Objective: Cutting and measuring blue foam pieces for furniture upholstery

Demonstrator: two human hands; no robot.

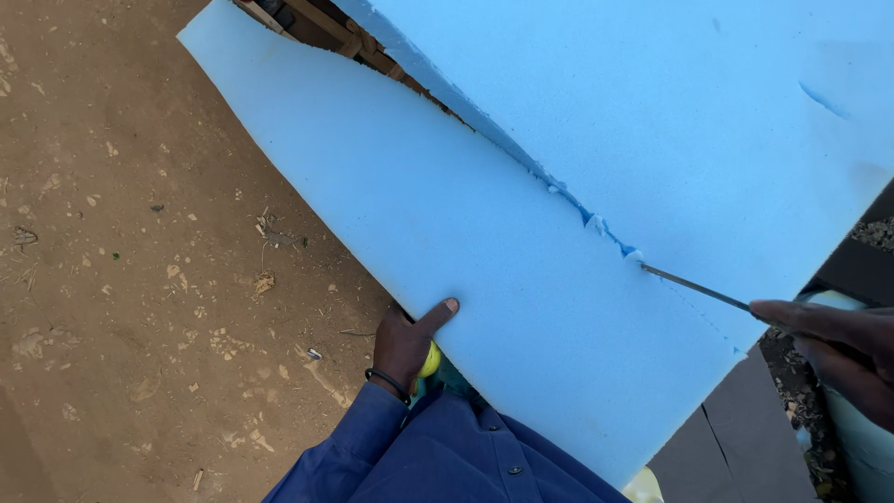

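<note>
over bare brown dirt ground (121, 279), a big sheet of light blue foam (521, 279) lies tilted across the view, part-way split by a ragged cut (521, 158). the cut runs from the far upper edge, where a wooden frame (354, 42) shows through the gap, down to a point near the right side of the sheet. the strip on the near side has already dropped away from the main slab along most of that length.

the person's right hand (833, 349) grips the handle end of a thin metal blade (694, 286), fingers curled tight round it with the forefinger laid along the top; the handle itself is hidden in the fist. the blade tip sits in the foam right at the end of the cut. the left hand (405, 345) clamps the near edge of the loose strip, thumb pressed flat on top and the other fingers tucked under, where something small and yellow (430, 361) shows, too hidden to name. a dark band (386, 380) circles that wrist above a blue shirt sleeve (372, 438).

judging by how things lie, most of the cut is made; only a short stretch of uncut foam is left between the blade tip and the sheet's near right edge. a faint line seems to mark that stretch.
</note>
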